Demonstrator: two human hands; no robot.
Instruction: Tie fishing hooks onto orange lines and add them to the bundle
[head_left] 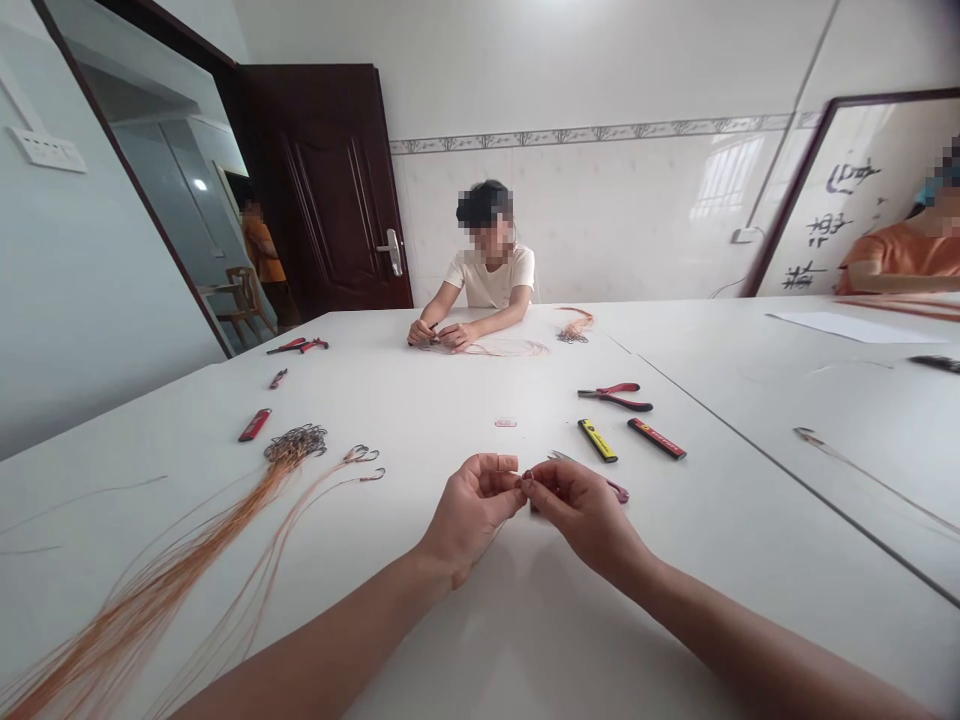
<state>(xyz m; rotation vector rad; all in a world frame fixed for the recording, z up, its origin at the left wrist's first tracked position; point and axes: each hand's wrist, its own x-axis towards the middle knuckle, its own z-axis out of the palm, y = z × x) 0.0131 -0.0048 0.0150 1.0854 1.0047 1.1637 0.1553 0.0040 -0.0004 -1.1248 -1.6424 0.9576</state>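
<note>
My left hand (480, 505) and my right hand (574, 500) meet above the white table, thumbs and fingertips pinched together. Between them is a small curved piece that looks like a fish hook (528, 477), mostly hidden by the fingers. Under my right hand lies a pair of small scissors (619, 491), partly covered. To the left, a large bundle of fish hooks (296, 443) is tied to long orange lines (187, 570). Beside it rest several more hooks (362, 455) on their own lines.
Right of my hands are red-handled pliers (616, 396), a yellow lighter (598, 440) and a red lighter (657, 438). Another red lighter (256, 425) and pliers (300, 346) lie left. A person (491, 270) works across the table (420, 400); a single line with a hook (806, 435) lies right.
</note>
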